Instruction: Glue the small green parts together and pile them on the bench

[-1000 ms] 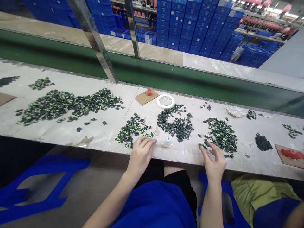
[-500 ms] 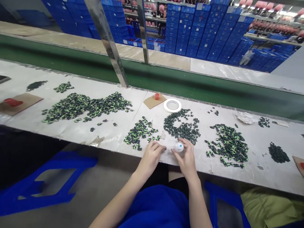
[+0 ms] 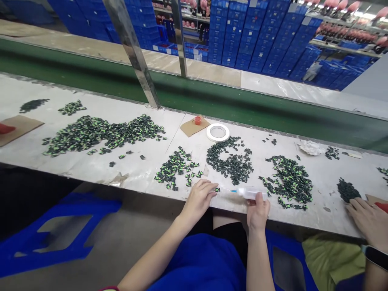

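My left hand [image 3: 200,197] is closed at the table's front edge, pinching a small black-and-green part [image 3: 217,189] between thumb and fingertips. My right hand [image 3: 258,211] grips a white squeeze bottle [image 3: 250,192] with a blue tip. The bottle lies nearly level, its tip pointing left toward the small part, with a gap between them. Just beyond my hands lies a pile of small plain black parts [image 3: 232,163]. To the left of it is a heap of black-and-green parts [image 3: 174,167], and a larger such heap [image 3: 291,180] lies to the right.
A white tape roll [image 3: 218,132] and a red cap on cardboard [image 3: 194,126] stand at the back. Another person's hand [image 3: 368,220] touches a dark pile [image 3: 347,190] at right. A metal post [image 3: 133,52] rises behind the table. Blue stools [image 3: 60,230] stand below.
My right hand has moved right and turned the bottle from pointing at the camera to lying level, tip leftward. Another person's hand has come in at the right.
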`<state>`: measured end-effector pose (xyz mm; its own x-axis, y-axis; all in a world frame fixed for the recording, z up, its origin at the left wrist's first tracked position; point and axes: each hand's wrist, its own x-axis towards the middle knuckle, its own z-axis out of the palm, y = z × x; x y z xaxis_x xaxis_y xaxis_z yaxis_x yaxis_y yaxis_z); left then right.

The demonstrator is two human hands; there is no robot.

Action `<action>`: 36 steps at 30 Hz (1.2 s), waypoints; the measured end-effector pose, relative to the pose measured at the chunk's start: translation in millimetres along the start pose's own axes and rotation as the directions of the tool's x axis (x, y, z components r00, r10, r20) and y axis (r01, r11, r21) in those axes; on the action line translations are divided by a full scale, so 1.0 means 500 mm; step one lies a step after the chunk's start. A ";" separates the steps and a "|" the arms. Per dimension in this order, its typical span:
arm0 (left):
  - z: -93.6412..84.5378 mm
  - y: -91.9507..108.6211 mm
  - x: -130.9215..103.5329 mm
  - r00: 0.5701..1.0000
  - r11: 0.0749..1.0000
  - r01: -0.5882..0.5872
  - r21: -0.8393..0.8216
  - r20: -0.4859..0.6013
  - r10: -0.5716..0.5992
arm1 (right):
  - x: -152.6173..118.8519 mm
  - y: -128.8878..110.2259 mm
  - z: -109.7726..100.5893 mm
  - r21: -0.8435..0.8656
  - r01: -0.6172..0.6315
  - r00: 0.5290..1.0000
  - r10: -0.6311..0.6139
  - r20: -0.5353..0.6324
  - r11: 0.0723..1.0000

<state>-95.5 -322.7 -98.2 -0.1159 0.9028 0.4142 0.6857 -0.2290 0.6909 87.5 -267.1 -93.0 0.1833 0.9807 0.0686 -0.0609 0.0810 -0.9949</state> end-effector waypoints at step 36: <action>-0.005 0.010 0.005 0.991 0.991 0.135 -0.013 0.001 -0.135 | -0.017 -0.028 0.032 -0.347 0.028 0.997 -0.002 0.075 0.938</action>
<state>-94.1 -322.2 -92.4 -0.2067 0.9260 0.3160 0.6540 -0.1095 0.7486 71.0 -273.8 -78.4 0.1094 0.9911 0.0762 0.2882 0.0417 -0.9567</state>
